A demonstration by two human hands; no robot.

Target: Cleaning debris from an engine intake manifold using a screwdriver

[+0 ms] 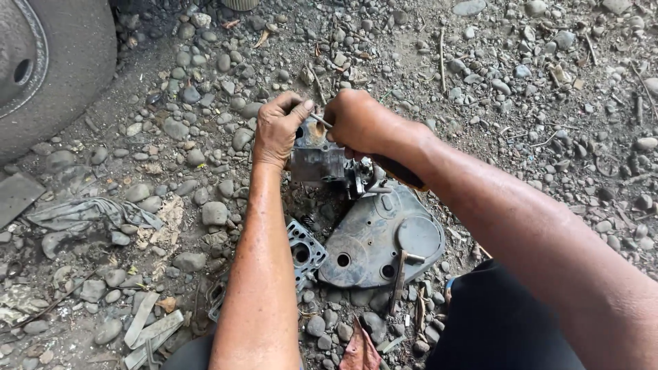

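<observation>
While the left hand (279, 130) closes its fingers on the top of the small metal engine part (321, 163), held just above the gravel ground (480, 89), the right hand (358, 122) grips a screwdriver (397, 171). This part looks heavy, stiff and greasy; its blocky sides seem safest to hold.

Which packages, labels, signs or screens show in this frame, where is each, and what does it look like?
None in view: no package, label, sign or screen shows.
Only bare gear on gravel: the left hand steadies a grey metal engine part, the right hand works a thin tool into it, and a dark flat cover plate lies just below.
</observation>
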